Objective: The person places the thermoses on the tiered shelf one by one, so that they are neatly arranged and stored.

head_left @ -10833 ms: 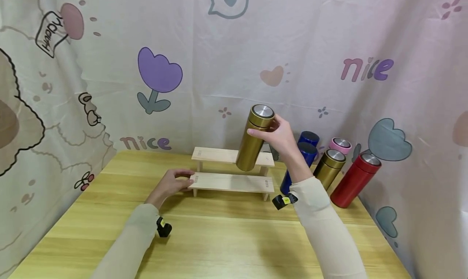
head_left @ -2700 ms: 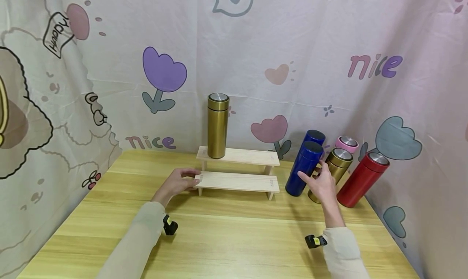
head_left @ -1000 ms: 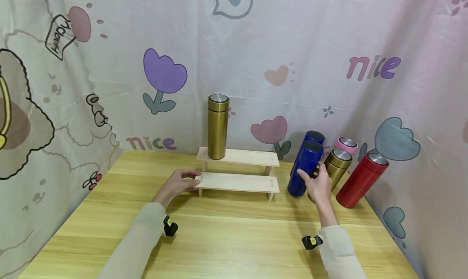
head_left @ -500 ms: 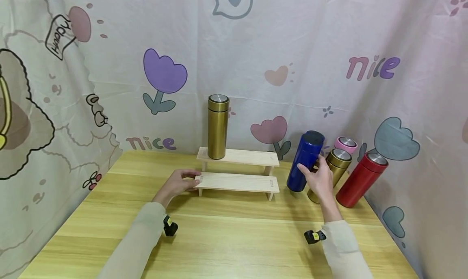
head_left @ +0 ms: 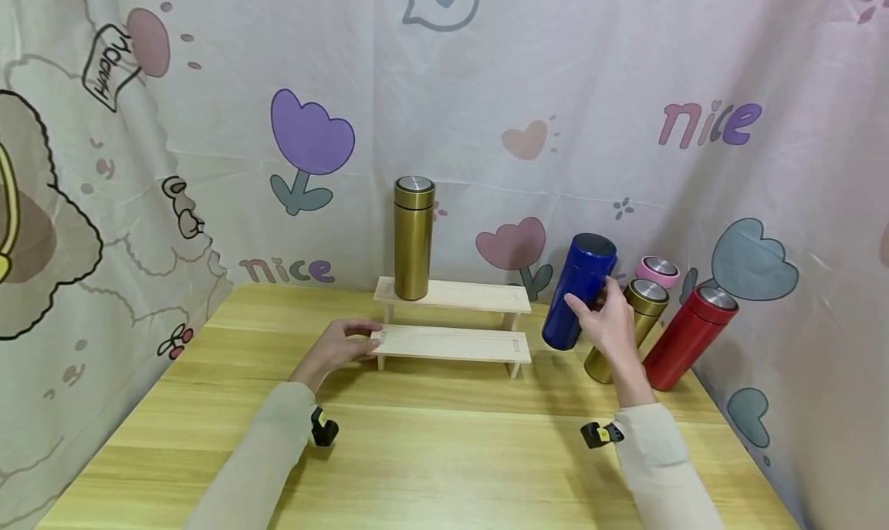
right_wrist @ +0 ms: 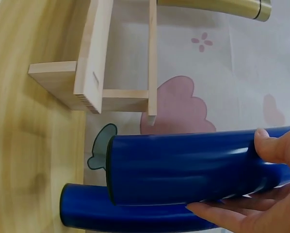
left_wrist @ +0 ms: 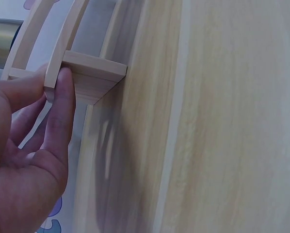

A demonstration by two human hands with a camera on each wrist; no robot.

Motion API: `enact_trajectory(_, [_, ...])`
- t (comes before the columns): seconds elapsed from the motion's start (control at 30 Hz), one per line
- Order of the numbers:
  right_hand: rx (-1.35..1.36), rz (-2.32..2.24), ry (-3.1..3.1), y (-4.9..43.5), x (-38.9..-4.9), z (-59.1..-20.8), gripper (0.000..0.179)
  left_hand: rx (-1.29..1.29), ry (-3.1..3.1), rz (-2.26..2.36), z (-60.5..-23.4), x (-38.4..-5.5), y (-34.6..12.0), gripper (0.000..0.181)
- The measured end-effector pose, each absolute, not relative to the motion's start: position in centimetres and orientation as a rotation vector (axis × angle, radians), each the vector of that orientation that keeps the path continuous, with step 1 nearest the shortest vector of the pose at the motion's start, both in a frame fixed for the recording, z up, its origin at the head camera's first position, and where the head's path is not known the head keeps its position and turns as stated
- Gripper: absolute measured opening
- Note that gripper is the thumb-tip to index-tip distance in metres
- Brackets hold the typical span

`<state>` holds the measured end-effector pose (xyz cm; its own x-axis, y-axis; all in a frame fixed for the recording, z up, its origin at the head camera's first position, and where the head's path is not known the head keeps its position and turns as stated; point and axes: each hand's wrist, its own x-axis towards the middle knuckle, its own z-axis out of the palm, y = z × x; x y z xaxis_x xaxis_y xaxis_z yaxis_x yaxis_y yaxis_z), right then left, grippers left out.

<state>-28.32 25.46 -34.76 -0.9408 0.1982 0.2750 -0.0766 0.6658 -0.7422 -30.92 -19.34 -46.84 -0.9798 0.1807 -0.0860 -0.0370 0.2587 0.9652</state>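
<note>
My right hand point(head_left: 611, 322) grips a blue thermos bottle point(head_left: 579, 287), thumb on one side and fingers on the other. In the right wrist view its base hangs clear of the table, beside the wooden two-tier stand point(right_wrist: 94, 63). A second blue thermos point(right_wrist: 130, 213) stands behind it and is almost wholly hidden in the head view. My left hand point(head_left: 338, 350) pinches the left end of the stand's lower shelf point(head_left: 451, 345) between thumb and fingers, clearest in the left wrist view. On the left part of the upper shelf, a gold thermos point(head_left: 413, 241) stands upright.
Right of the held bottle stand another gold thermos point(head_left: 642, 306), a pink-lidded one point(head_left: 657, 269) mostly hidden behind it, and a red one point(head_left: 690, 337). A printed curtain point(head_left: 444, 129) hangs behind the wooden table point(head_left: 444, 460).
A gold thermos, earlier in my right hand, now stands on the upper shelf. My right hand then took the front blue thermos and has raised it off the table. My left hand stays on the shelf.
</note>
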Motion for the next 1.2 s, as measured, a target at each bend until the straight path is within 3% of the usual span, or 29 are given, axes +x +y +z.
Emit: enact_trajectory(1.2, [0.038, 1.102, -2.542, 22.9, -28.8, -31.6, 0.078, 0.121, 2.337, 1.799, -46.7, -30.9, -19.3, 0.042])
